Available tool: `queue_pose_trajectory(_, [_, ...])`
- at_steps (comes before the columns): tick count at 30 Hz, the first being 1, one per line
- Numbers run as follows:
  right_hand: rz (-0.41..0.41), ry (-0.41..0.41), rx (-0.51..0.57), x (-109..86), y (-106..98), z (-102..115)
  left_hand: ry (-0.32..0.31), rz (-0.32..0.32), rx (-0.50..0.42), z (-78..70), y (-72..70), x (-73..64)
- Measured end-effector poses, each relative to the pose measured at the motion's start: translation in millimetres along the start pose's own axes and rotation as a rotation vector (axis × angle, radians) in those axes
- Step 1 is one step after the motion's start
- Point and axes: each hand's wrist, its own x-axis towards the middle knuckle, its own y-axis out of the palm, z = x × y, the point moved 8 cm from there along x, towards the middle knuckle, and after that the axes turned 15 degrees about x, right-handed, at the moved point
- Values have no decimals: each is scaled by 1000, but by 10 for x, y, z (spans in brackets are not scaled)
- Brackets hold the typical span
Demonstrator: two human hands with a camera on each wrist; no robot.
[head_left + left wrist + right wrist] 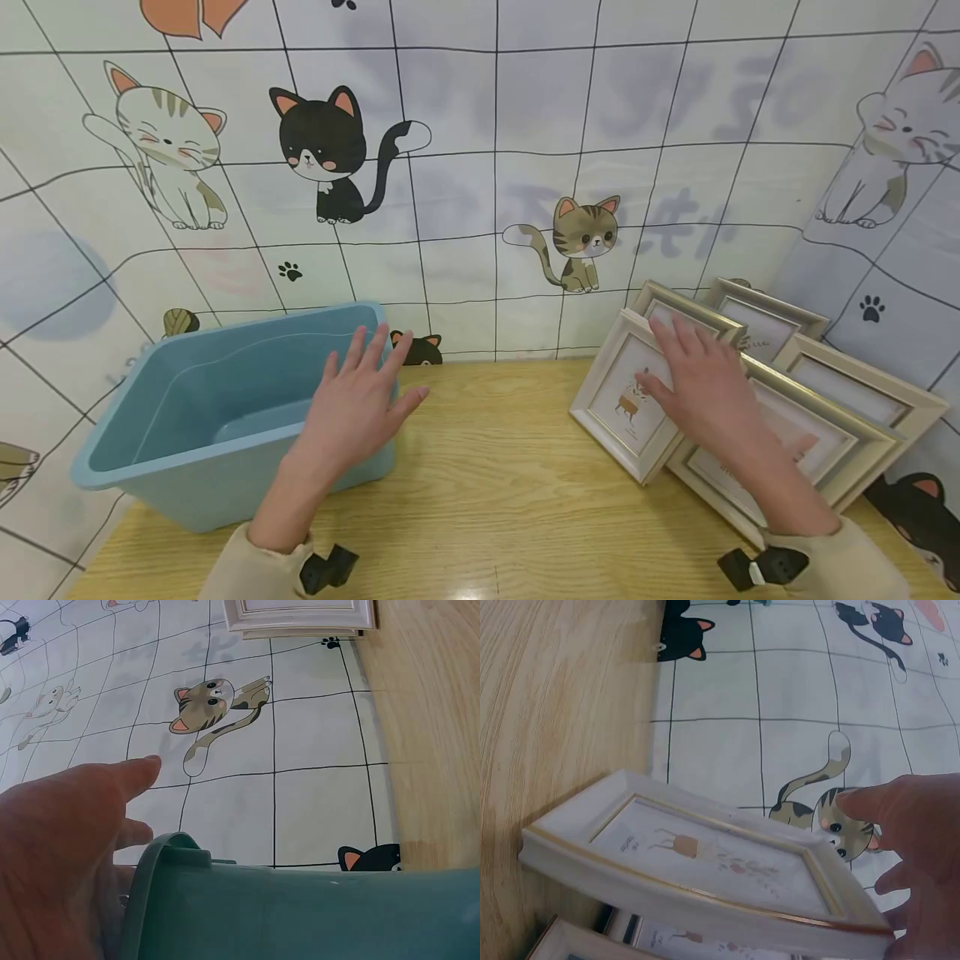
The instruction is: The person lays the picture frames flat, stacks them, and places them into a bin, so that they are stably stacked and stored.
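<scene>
My left hand (348, 408) is over the right end of a light blue plastic bin (217, 487), fingers straight and spread. In the left wrist view that hand (60, 855) lies beside the bin's rim (150, 877), with nothing in its grasp. On the right, my other hand (701, 379) overlaps the top of a white picture frame (633, 408), its fingers extended. The right wrist view has this frame (697, 855) leaning, a small plant print inside. There the right hand (922, 847) is at the frame's upper end, fingers not curled round it.
Several more frames lean together on the right, including a gold-edged one (817, 417) in front and a white one (862, 383) behind. A wood-grain table (480, 475) lies beneath. Behind it rises a white gridded backdrop (465, 292) with cartoon cats.
</scene>
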Motion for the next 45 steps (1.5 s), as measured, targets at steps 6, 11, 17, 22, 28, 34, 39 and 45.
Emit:
queue_pose_trajectory(6, [-25,49,132,54,10,-171,41,-70,-96,-2,-20,-20])
queue_pose_trajectory(11, [-92,48,189,80,-47,-247,103,-120,-229,-44,-66,-70])
queue_pose_trajectory(17, [-148,42,189,103,-86,-303,200,-151,-360,-205,-137,-185])
queue_pose_trajectory(22, [-84,96,199,118,-41,-339,209,-114,-539,-238,-137,-228])
queue_pose_trajectory(28, [-103,101,221,108,-52,-328,235,-132,-676,-248,-125,-267])
queue_pose_trajectory(34, [-145,43,230,77,-67,-257,267,-144,-734,-313,-101,-286])
queue_pose_trajectory(39, [-160,9,232,47,-70,-199,286,-153,-734,-410,-19,-290])
queue_pose_trajectory(45, [-134,26,348,-5,-51,-144,317,-78,-739,-634,176,-304])
